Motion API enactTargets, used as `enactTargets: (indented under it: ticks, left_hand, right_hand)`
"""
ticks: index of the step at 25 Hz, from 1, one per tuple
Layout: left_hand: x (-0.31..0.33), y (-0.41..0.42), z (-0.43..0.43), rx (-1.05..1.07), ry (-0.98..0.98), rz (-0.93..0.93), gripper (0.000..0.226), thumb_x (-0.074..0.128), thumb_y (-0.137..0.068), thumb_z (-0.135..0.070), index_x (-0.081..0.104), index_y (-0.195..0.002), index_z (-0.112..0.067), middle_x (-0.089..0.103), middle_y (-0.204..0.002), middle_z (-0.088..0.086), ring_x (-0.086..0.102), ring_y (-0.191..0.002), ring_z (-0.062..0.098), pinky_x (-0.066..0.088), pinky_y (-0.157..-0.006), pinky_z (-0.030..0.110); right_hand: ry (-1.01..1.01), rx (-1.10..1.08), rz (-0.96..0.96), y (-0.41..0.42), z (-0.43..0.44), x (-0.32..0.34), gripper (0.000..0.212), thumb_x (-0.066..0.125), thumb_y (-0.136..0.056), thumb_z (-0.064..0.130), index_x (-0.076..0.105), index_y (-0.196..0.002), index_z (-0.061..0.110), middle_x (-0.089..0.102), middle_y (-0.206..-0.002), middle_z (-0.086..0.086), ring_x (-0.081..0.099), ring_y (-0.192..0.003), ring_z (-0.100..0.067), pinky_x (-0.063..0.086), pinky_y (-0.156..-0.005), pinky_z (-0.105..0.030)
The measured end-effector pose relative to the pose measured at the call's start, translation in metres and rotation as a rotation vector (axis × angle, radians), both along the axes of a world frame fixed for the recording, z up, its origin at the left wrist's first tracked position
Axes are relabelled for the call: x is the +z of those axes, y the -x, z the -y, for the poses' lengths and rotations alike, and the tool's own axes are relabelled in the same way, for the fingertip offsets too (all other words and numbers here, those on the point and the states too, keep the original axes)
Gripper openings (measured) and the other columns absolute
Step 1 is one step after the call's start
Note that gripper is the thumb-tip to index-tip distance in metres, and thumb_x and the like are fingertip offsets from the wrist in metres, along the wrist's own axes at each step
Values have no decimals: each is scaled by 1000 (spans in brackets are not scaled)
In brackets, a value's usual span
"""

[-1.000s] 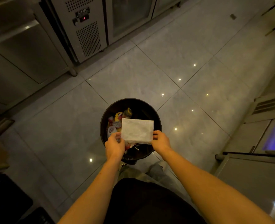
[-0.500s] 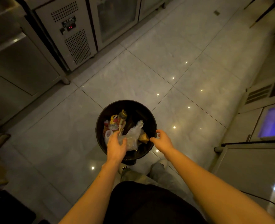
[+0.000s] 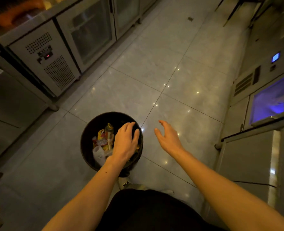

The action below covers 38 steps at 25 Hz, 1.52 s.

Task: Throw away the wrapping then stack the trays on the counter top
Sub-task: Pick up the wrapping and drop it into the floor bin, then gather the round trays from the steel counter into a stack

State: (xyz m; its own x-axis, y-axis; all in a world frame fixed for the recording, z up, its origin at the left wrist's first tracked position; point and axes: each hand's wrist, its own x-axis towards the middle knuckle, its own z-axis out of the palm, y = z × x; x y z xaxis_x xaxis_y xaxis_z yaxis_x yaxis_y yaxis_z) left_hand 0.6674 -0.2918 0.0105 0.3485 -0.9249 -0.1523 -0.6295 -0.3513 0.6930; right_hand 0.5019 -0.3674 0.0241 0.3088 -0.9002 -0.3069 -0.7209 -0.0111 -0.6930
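A round black trash bin (image 3: 88, 134) stands on the tiled floor in front of me, partly filled with colourful rubbish (image 3: 104, 139). My left hand (image 3: 126, 142) hovers palm down over the bin's right half, fingers spread, holding nothing. It hides the clear wrapping that dropped there. My right hand (image 3: 168, 137) is to the right of the bin over bare floor, fingers apart and empty. No trays are in view.
Steel refrigerated counters (image 3: 54, 67) with glass doors run along the left. More steel units with a blue-lit window (image 3: 269, 100) line the right. A grey tiled aisle (image 3: 163, 64) runs between them. My legs and a shoe show below the bin.
Both hands held the clear wrapping over the bin, then let it fall in. Now the left hand is over the bin, the right has moved off to the right, and my view has lifted.
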Motion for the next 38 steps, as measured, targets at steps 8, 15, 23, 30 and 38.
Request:
enactTargets:
  ticks: [8, 15, 23, 30, 38]
  left_hand:
    - [59, 141, 74, -410, 85, 359, 72, 14, -92, -63, 18, -156, -30, 16, -163, 11, 13, -150, 33, 9, -119, 51]
    - [102, 351, 126, -915, 313, 458, 69, 13, -92, -69, -1, -155, -44, -9, -166, 5, -10, -151, 31, 0, -119, 56]
    - [116, 539, 79, -1402, 503, 454, 69, 18, -93, -71, -9, -152, -48, -19, -164, 4, -20, -149, 32, -7, -115, 57]
    - [76, 650, 45, -1750, 526, 503, 70, 16, -91, -74, -13, -150, -50, -24, -161, 5, -21, -147, 35, -5, -116, 60]
    - [33, 731, 55, -2099, 495, 503, 71, 8, -91, -72, -7, -154, -44, -21, -163, 8, -20, -147, 37, -6, -114, 61]
  right_hand:
    - [432, -118, -194, 179, 37, 63, 63, 46, -93, 51, 37, -148, 22, 39, -153, -12, 33, -143, -29, 25, -116, -39]
    - [497, -538, -536, 387, -21, 109, 77, 33, -84, 75, 8, -152, 46, 10, -164, -13, 7, -150, -36, 15, -118, -57]
    - [371, -996, -783, 520, -160, 113, 88, 30, -80, 83, 3, -154, 44, -4, -164, -19, -3, -149, -42, 9, -117, -63]
    - [51, -1303, -912, 570, -256, 83, 88, 28, -79, 85, -8, -151, 49, -14, -163, -18, -8, -148, -46, 2, -113, -66]
    - [-268, -1510, -897, 591, -283, 49, 87, 32, -80, 82, -7, -150, 50, -19, -162, -15, -11, -148, -44, 2, -114, -66]
